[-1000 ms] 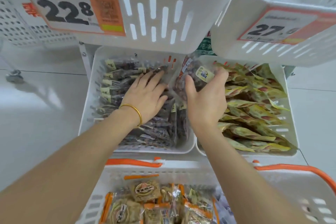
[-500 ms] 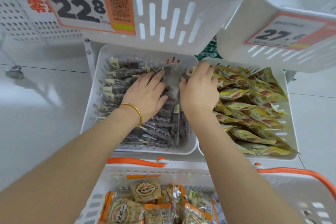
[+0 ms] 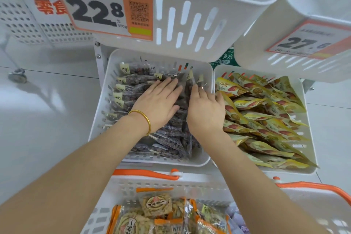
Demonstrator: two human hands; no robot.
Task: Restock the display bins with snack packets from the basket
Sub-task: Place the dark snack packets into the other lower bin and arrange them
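**Two hands down in the dark-packet bin**

I count two lower display bins side by side. The left bin (image 3: 167, 163) holds dark snack packets (image 3: 133, 81) and the right bin (image 3: 303, 93) holds yellow packets (image 3: 266, 119), both heaps too tangled to number. The left hand (image 3: 157, 104), with one gold bangle (image 3: 146, 119), presses flat on the dark packets, grip wide. The right hand (image 3: 206, 112) pushes straight fingers in among them, grip wide, holding nothing. One basket (image 3: 171, 188) with two orange handles (image 3: 144, 173) sits below. Two price tags (image 3: 98, 11) hang above.
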